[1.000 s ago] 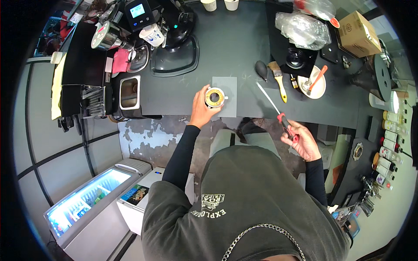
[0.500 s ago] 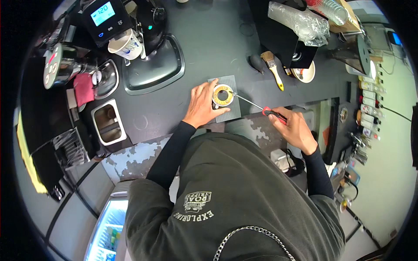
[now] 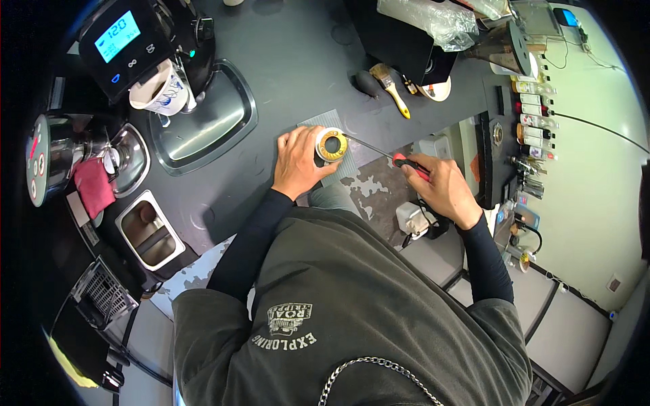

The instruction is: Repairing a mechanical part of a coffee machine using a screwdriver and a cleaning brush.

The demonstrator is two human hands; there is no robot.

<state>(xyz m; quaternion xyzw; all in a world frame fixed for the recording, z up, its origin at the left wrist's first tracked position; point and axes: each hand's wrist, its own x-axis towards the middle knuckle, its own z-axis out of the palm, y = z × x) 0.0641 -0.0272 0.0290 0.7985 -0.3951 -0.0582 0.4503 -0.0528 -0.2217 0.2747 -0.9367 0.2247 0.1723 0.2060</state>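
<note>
My left hand (image 3: 298, 159) grips a round metal part with a gold ring face (image 3: 339, 147) and a silver rim, fingers and thumb around its left side. The centre of the ring is dark. Beneath lies a small grey ribbed mat (image 3: 347, 164) at the counter's near edge. From the right, my right hand (image 3: 447, 191) is wrapped round the red and black handle of a screwdriver (image 3: 371, 146). Its long shaft points left, and the tip is at the upper right of the gold face; whether it sits in a screw is too small to tell.
To the left stand a black machine with a lit screen (image 3: 116, 39), a paper cup (image 3: 161, 95), a black drip tray (image 3: 203, 125) and a steel container (image 3: 152, 233). Beyond the mat lie a brush (image 3: 396, 97) and a dark air blower (image 3: 367, 84). Bottles (image 3: 535, 111) line the right.
The whole view has shifted and turned, so the counter items appear farther left. Both hands keep their holds, and the screwdriver tip remains at the gold ring.
</note>
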